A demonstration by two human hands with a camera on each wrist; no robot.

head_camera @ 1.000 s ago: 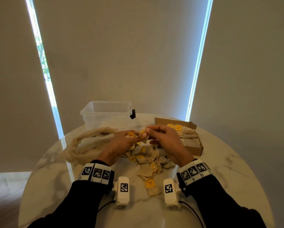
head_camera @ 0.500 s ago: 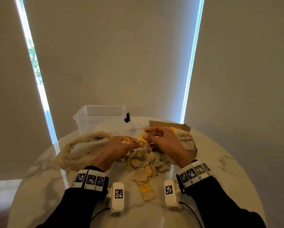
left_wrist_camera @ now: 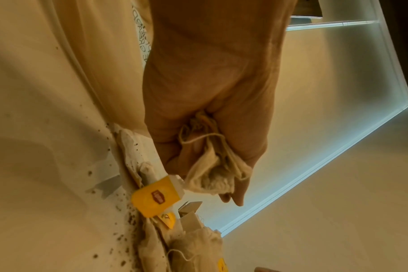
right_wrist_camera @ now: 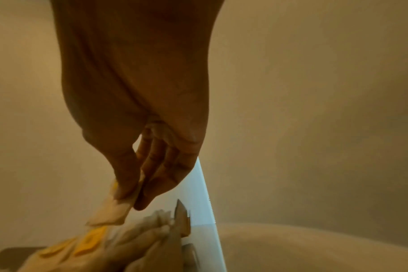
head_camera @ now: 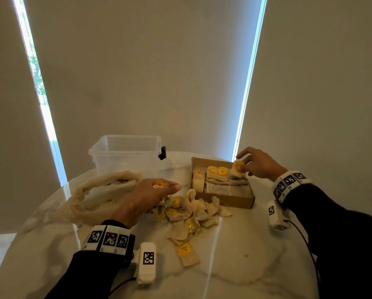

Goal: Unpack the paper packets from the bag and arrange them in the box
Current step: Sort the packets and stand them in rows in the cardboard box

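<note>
The right hand hung over the far right corner of the box; its grip was narrow, thumb and fingertips pinching one packet by its upper end, so that the packet's long axis ran steeply down toward the box floor, yellow tag uppermost. The gap it seemed bound for lay straight beneath and a touch to the left of the grip, just beside the two tagged packets that stood upright in the back row; the row ran left to right along the far wall, so a short drop with the packet kept upright looked enough, in my judgement. The left hand lay well apart from the box, over the heap of loose packets on the desk; its fingers were curled round a bunch of them, strings and all. The cloth bag lay slack to its left, near the clear tub. The right hand was plainly the nearer to the box; the left was nearer the heap; dark crumbs dotted the desk beside the heap, so a rough squeeze might have split a packet.
</note>
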